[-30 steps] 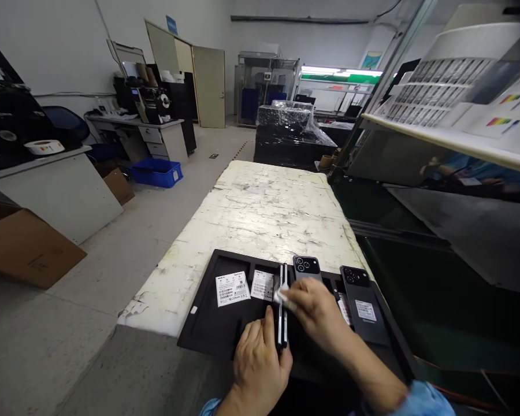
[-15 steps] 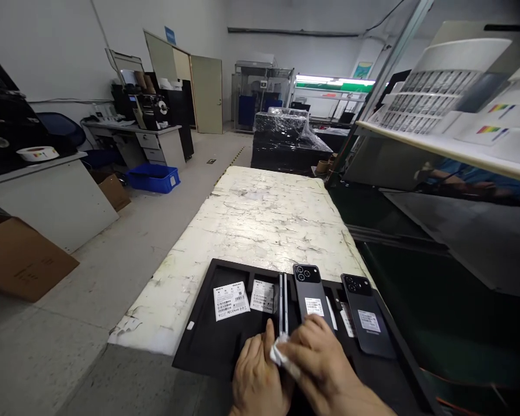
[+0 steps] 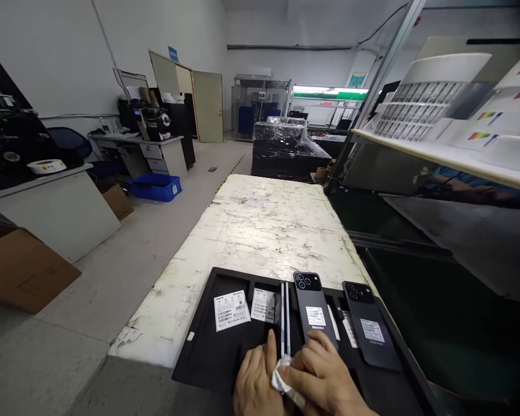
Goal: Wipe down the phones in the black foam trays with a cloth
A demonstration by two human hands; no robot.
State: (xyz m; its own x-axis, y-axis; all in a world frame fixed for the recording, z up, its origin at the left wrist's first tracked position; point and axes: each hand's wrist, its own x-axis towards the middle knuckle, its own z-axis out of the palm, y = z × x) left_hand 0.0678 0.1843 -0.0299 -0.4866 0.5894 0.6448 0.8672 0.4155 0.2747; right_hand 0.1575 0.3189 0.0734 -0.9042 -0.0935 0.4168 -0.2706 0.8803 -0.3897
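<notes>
A black compartment tray (image 3: 208, 352) lies at the near end of a worn white table (image 3: 260, 231). A phone (image 3: 285, 318) stands on its edge in the tray, and my left hand (image 3: 256, 381) grips its near end. My right hand (image 3: 325, 378) is closed on a small white cloth (image 3: 283, 381), pressed against the phone's near end. Two dark phones lie back-up to the right, one (image 3: 313, 309) just beyond my right hand, the other (image 3: 370, 332) further right. Two white barcode labels (image 3: 231, 309) lie in the tray's left compartments.
A dark conveyor (image 3: 437, 312) runs along the table's right side under a shelf of white label sheets (image 3: 450, 115). A wrapped black pallet (image 3: 286, 144) stands beyond the table. At the left are desks with printers (image 3: 151, 115), a blue bin (image 3: 155, 186) and cardboard (image 3: 21, 266).
My right hand has drawn the cloth back along the standing phone's edge, from its far part to its near end. The middle phone is now uncovered. The view has tilted up slightly.
</notes>
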